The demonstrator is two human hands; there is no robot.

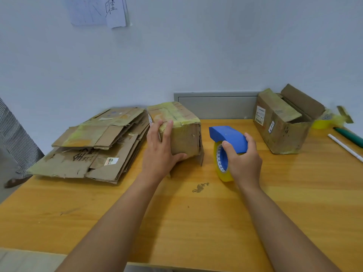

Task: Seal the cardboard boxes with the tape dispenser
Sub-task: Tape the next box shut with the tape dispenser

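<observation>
two assembled brown cardboard boxes stand on the orange wooden table [196, 222]: a small taped brown cardboard box [176, 128] at the middle, closed on top with yellowish tape across its seam, and a larger brown cardboard box with open flaps [282, 124] well apart at the right rear, its lid not yet shut. the left hand [161, 150] grips the small box by its near left corner, fingers curled over the top edge and thumb along the bottom front. just beside it, the right hand [242, 158] holds the one blue plastic tape dispenser [227, 137], fingers wrapped round its body, with one roll of yellow-clear tape [221, 163] mounted in it and the roll's lower edge seeming to rest on the table. i judge the step to be the end of work on the small box or its repositioning; the next move probably calls for shifting it aside or turning it, then bringing the open box close, folding its flaps flat and laying tape along the seam. to the left lies one stack of flattened brown cardboard sheets [94, 146], too layered to count. at the far right are one second yellow tape roll [322, 120], one green pen-like stick [349, 135] and one white stick [343, 147]. one sheet of paper [98, 10] hangs on the wall.
</observation>
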